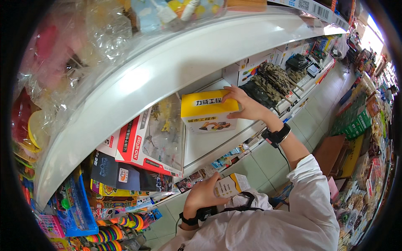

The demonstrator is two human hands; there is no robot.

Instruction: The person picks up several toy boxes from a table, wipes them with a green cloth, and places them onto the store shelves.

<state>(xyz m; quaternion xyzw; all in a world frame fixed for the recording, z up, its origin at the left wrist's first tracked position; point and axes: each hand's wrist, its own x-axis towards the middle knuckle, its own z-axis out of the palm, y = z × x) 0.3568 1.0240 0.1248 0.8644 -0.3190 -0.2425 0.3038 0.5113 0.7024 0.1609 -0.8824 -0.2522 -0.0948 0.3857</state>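
Observation:
My right hand (248, 105) grips the right end of a yellow-and-white carton (209, 108) on the white shelf board (201, 149). The fingers lie over its yellow top and the thumb is against its printed front, which pictures a construction vehicle. Closer to my body, my left hand (201, 191) is wrapped around a smaller white-and-yellow box (229, 185), held in front of my white shirt. The palm hides part of this box, which bears writing. To the left of the larger carton stands a red-edged toy box (150, 144) with a clear window.
Camouflage-patterned toys (273, 80) lie farther right on the shelf. A curved white shelf edge (169, 69) overhangs the carton. Below left are a dark box (125, 172) and stacked colourful rings (106, 233). Merchandise and a green box (351, 124) line the aisle's far side.

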